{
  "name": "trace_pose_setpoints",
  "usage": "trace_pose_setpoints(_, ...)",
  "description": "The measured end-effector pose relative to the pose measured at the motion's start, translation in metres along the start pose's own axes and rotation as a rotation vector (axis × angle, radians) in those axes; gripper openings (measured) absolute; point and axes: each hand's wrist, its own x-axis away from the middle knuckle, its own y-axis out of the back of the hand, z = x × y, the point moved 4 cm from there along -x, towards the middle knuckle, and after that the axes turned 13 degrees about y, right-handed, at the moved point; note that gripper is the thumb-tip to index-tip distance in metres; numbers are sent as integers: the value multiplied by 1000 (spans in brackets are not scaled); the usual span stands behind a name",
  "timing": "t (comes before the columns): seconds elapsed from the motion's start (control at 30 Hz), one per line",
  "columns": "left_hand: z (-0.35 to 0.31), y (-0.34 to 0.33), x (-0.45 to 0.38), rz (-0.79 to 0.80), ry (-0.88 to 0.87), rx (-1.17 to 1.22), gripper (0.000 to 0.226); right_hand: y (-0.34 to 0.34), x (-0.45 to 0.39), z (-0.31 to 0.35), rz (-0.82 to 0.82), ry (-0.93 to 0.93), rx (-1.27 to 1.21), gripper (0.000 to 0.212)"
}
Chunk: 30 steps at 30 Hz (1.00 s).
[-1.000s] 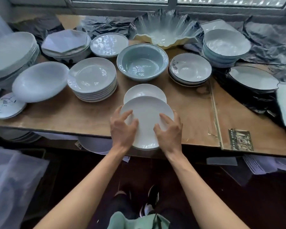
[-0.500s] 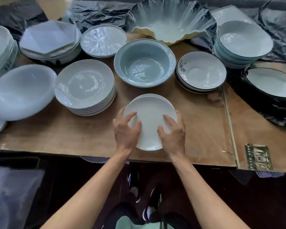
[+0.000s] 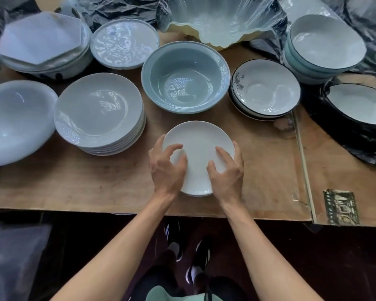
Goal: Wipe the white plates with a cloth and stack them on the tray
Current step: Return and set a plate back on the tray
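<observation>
White plate [image 3: 199, 148] lies flat near the front edge of a brown wooden table [image 3: 96, 187], on top of at least one other plate whose rim peeks out beneath it at the near side. Both bare hands hold it from the near side: the left hand [image 3: 166, 168] curls its fingers over the plate's left rim, with the thumb on the plate's face, and the right hand [image 3: 226, 172] does the same on the right rim. To the left, just beside it, stands a stack of pale grey plates [image 3: 99, 111]. Behind it sits a blue-green bowl [image 3: 185, 76], and to the right of that a stack of dark-rimmed bowls [image 3: 266, 89] with a flower sprig painted inside.
</observation>
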Motion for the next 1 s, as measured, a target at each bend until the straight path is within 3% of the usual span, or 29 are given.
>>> trace_pose_setpoints(1.0, 3, -11, -5, -47, -3, -116, 18, -6, -6, -9, 60, 9, 22, 41)
